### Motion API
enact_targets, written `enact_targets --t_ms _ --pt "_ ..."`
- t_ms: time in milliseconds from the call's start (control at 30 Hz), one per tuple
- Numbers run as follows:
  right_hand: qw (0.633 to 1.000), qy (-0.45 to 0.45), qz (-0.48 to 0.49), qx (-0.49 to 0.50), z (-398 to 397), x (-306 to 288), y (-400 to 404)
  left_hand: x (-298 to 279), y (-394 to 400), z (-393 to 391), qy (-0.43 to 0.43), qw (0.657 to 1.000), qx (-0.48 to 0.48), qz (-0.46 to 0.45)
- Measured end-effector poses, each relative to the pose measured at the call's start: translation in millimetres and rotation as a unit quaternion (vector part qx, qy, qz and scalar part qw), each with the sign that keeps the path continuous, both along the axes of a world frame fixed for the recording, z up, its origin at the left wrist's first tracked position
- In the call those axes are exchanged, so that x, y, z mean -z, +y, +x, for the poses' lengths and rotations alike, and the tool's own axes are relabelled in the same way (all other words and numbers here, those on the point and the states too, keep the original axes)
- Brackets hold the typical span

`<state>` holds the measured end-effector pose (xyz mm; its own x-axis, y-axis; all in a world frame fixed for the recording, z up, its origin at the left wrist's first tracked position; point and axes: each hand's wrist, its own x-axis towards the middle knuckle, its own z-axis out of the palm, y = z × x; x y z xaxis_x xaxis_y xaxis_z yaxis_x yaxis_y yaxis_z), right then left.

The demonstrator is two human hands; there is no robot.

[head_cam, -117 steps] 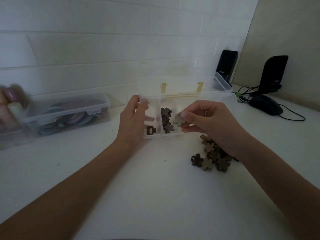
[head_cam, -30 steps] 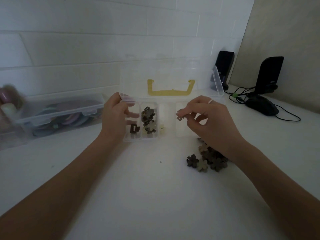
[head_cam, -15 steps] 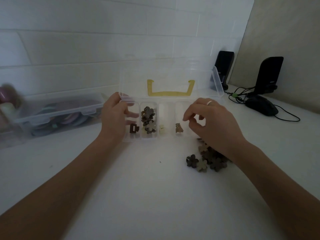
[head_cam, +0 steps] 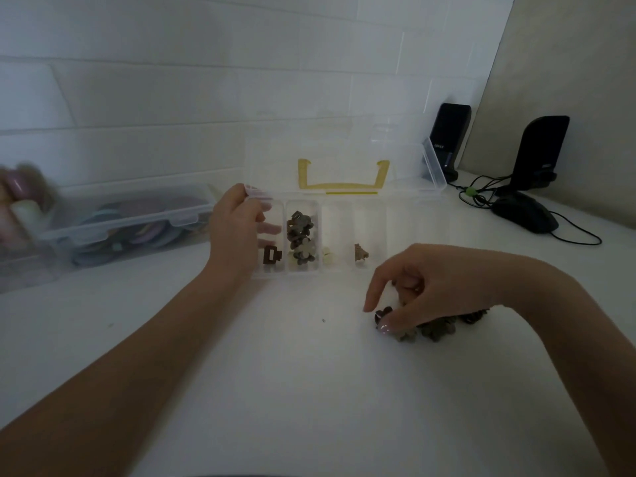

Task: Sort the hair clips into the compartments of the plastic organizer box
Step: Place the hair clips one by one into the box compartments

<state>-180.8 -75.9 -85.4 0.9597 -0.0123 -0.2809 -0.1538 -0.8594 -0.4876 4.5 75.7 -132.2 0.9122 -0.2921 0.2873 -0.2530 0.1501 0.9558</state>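
Your left hand (head_cam: 237, 232) gripped the left end of the organizer box (head_cam: 406, 215), which stood open near the counter's back edge, thumb at the rim and fingers curled over the leftmost compartment. Your right hand (head_cam: 437, 287) was curled over the loose pile of hair clips (head_cam: 437, 330) in front of the box; thumb and forefinger stood narrowly apart around a dark flower clip (head_cam: 382, 314), contact not confirmed. Four compartments held clips: a brown claw clip (head_cam: 272, 255), stacked flower clips (head_cam: 300, 235), a pale one, a tan one. Judged light, rigid, smooth and sprung; pinch across the petals' edges, not the flat face.
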Motion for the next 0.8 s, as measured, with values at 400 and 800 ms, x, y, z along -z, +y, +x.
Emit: enact_targets --t_ms 400,800 --pt "0.983 -0.172 -0.067 0.005 12.4 18.8 10.7 -4.3 0.4 -5.1 0.034 0.999 0.017 0.024" --pt "0.865 -0.481 -0.089 0.113 23.8 30.4 21.6 4.1 -11.4 -34.9 0.019 0.997 0.067 0.043"
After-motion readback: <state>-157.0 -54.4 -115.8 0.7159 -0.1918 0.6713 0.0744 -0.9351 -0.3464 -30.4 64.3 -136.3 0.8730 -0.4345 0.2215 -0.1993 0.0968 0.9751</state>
